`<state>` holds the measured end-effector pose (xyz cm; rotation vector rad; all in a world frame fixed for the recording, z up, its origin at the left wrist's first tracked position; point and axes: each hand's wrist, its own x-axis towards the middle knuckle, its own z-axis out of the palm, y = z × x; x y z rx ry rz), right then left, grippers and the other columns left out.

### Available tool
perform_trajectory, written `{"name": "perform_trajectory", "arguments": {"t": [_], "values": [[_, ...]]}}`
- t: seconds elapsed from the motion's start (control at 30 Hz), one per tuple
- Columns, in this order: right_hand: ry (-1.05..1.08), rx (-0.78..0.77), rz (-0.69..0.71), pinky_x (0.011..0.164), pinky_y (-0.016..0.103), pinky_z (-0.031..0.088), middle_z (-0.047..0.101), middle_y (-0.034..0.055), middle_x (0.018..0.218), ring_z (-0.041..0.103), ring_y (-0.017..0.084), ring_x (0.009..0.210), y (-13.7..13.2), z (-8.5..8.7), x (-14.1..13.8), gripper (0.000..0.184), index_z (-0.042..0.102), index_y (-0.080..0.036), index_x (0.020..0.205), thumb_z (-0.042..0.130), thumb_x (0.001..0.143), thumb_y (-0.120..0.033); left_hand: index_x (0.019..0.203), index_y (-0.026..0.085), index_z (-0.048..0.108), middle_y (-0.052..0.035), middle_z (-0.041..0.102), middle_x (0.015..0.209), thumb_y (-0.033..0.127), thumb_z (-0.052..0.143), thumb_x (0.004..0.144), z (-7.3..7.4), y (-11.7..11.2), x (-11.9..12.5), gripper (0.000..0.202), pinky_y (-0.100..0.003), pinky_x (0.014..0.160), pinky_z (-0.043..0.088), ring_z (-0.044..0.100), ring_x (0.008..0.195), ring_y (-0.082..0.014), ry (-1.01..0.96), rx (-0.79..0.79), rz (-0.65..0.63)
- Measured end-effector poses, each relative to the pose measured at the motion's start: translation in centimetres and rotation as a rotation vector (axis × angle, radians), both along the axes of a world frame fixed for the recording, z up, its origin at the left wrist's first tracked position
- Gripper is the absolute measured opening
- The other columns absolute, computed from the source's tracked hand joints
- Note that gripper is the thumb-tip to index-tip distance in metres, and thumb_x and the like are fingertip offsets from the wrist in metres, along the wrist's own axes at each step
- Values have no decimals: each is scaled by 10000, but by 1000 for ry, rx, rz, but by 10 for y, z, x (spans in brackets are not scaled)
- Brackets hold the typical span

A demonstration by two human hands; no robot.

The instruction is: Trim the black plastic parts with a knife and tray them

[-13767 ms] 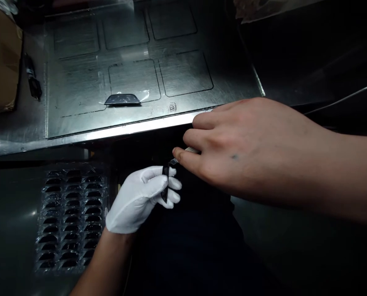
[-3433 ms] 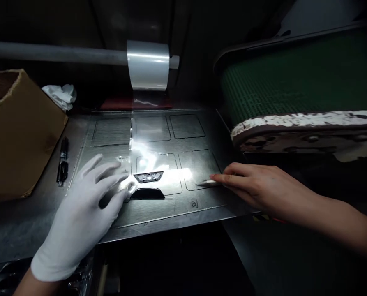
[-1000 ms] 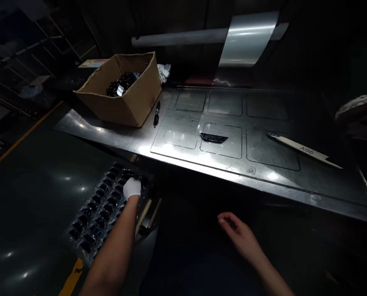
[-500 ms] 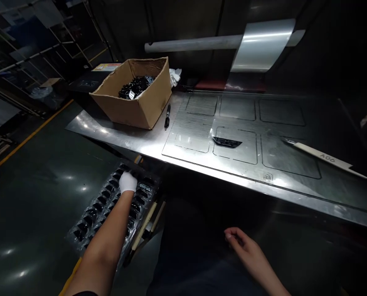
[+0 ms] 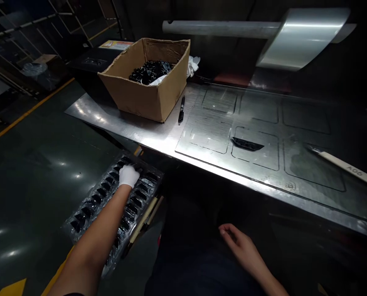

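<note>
My left hand, in a white glove, reaches down to a plastic-lined tray of black plastic parts, low at the left of the bench. Its fingers are closed on a black plastic part, partly hidden by the glove. My bare right hand hangs in front of the bench, fingers loosely curled with thumb and index tips close together, holding nothing. On the metal bench lies a single black trapezoid-shaped part, away from both hands.
An open cardboard box of small black pieces stands on the bench, with a black pen beside it. A cream-handled blade tool marked A06 lies at the right. Behind hangs a roll of clear film on a bar.
The view has shifted, so the bench things appear further right. My left hand stays at the tray, with the dark part by its fingers showing more. My right hand keeps its pose.
</note>
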<state>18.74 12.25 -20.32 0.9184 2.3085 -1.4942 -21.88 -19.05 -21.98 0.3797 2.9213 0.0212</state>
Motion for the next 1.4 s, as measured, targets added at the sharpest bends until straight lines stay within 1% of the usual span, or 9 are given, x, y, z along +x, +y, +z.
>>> {"name": "perform_trajectory", "arguments": {"t": [0.13,0.27,0.4,0.67,0.93,1.07,1.23,1.3,1.4], "values": [[-17,-8,-1,659,323,522,744,33,872,663,223,720,-1,-2,-1,446,722,-257,1024,549,917,-654,1174,178,679,-113,649,1304,420,636,994,3,-8,21,305,-549,1076,471,587,1244,-297,36,4,-41],[-50,-13,13,678,320,520,742,29,881,668,222,742,-2,-1,0,446,710,-255,1045,533,933,-649,1176,185,679,-116,637,1325,447,658,974,-7,-7,39,332,-554,1091,454,568,1266,-305,28,23,-88],[-60,13,56,709,332,528,755,31,919,684,232,769,-1,-2,5,454,711,-268,1062,498,951,-654,1176,169,673,-119,651,1286,438,673,967,-15,-2,42,341,-551,1057,487,601,1215,-301,33,48,-88],[-54,105,82,776,327,574,782,52,1116,731,276,931,6,-32,14,526,752,-289,1062,572,845,-733,1209,166,667,-121,640,1323,399,680,973,-23,-13,50,332,-552,1045,512,608,1225,-302,150,147,-133],[-39,158,110,652,271,573,802,35,1026,700,209,695,14,-16,20,541,775,-269,1054,586,812,-715,1309,204,640,-132,487,1553,361,654,990,-31,-29,82,355,-604,1149,420,465,1411,-343,314,254,-42],[-62,169,109,640,288,591,811,44,1036,726,237,712,24,-21,20,566,794,-277,1020,605,754,-739,1457,228,538,-140,382,1635,425,642,991,-25,-69,99,517,-639,1184,359,387,1472,-375,358,182,117],[-54,157,131,625,283,592,821,47,987,740,246,715,25,-23,13,506,800,-283,965,632,741,-705,1532,223,443,-158,331,1657,422,616,1003,-15,-154,125,592,-680,1199,306,327,1503,-404,385,56,428],[-59,154,134,608,276,585,820,46,953,733,238,691,23,-21,9,469,797,-279,949,641,749,-674,1552,219,412,-163,289,1677,415,608,1008,-18,-184,136,611,-694,1205,280,290,1519,-416,367,12,510],[-101,151,153,592,275,577,814,43,898,724,235,673,23,-18,0,443,796,-273,935,638,759,-647,1548,217,420,-157,312,1671,399,601,1014,-29,-212,149,593,-676,1213,280,302,1520,-398,285,-40,523]]}}
